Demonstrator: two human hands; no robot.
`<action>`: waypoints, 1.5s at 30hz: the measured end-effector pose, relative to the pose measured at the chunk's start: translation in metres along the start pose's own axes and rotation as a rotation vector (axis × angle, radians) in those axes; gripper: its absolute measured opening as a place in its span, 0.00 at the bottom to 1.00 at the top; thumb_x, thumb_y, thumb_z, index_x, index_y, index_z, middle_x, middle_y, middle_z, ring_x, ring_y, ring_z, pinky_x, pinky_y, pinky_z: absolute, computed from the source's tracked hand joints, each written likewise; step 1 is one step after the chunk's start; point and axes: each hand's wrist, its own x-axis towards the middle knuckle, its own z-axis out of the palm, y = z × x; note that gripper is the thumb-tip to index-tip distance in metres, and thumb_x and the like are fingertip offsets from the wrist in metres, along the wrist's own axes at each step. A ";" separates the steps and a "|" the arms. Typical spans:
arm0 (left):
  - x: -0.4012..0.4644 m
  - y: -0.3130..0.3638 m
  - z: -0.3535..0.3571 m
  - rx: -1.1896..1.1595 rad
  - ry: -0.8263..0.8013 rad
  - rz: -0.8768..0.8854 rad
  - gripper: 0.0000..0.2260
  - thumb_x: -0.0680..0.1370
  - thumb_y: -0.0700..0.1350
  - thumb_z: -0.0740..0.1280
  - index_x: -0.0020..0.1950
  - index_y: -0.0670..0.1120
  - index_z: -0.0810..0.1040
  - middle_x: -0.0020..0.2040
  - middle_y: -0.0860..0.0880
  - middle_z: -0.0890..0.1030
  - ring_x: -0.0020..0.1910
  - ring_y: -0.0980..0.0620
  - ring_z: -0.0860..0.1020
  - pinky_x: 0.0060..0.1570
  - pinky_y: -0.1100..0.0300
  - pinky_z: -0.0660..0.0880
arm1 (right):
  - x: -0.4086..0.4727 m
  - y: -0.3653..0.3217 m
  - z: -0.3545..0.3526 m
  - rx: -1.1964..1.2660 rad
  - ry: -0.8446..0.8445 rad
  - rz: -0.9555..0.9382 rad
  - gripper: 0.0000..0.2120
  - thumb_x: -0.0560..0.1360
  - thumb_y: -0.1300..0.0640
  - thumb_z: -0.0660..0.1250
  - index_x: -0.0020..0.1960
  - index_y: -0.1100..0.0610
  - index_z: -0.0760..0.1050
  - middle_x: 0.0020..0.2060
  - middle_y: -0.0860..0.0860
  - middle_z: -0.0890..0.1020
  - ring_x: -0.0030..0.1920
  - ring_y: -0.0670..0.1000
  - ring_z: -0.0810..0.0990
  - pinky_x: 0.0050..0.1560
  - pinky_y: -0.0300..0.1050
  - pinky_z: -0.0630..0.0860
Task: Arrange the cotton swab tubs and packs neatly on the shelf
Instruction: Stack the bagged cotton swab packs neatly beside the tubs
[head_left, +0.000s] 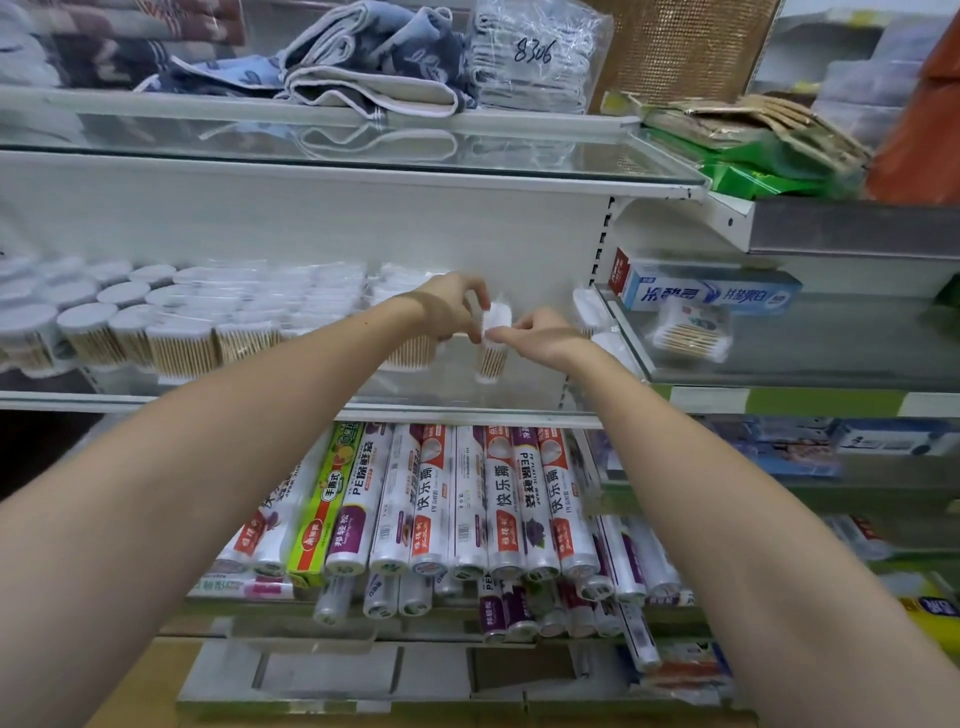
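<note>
Your left hand covers the top of the cotton swab pack and your right hand hides its right side, so you cannot tell where the fingers meet it. The pack itself is smeared by motion. Your left forearm blocks part of the row of swab tubs; the tubs at the far left run off the frame's edge. The towels on the upper shelf are cut off at the top.

We are in a shop. Metal shelves hold many identical cotton swab tubs, rows of packaged cling-film rolls, boxed toothpaste and folded towels.
</note>
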 end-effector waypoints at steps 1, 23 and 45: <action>0.002 0.000 -0.001 -0.015 -0.021 -0.008 0.20 0.72 0.38 0.74 0.61 0.47 0.74 0.44 0.43 0.85 0.31 0.47 0.73 0.30 0.58 0.72 | 0.001 0.000 -0.001 0.002 -0.029 -0.004 0.25 0.74 0.36 0.69 0.32 0.51 0.61 0.29 0.47 0.62 0.31 0.51 0.62 0.38 0.47 0.58; 0.079 -0.014 -0.016 0.732 0.234 0.106 0.06 0.74 0.43 0.71 0.51 0.46 0.80 0.55 0.43 0.79 0.53 0.41 0.79 0.42 0.56 0.68 | 0.091 0.005 0.019 -0.011 0.465 -0.049 0.22 0.76 0.63 0.72 0.66 0.60 0.67 0.59 0.55 0.77 0.58 0.55 0.77 0.57 0.48 0.76; 0.112 0.036 0.011 0.541 0.065 0.383 0.09 0.75 0.46 0.69 0.54 0.49 0.78 0.54 0.46 0.80 0.54 0.43 0.79 0.44 0.55 0.70 | 0.058 0.009 -0.050 -0.630 0.518 0.195 0.13 0.77 0.64 0.63 0.61 0.62 0.76 0.58 0.61 0.77 0.59 0.62 0.77 0.55 0.53 0.77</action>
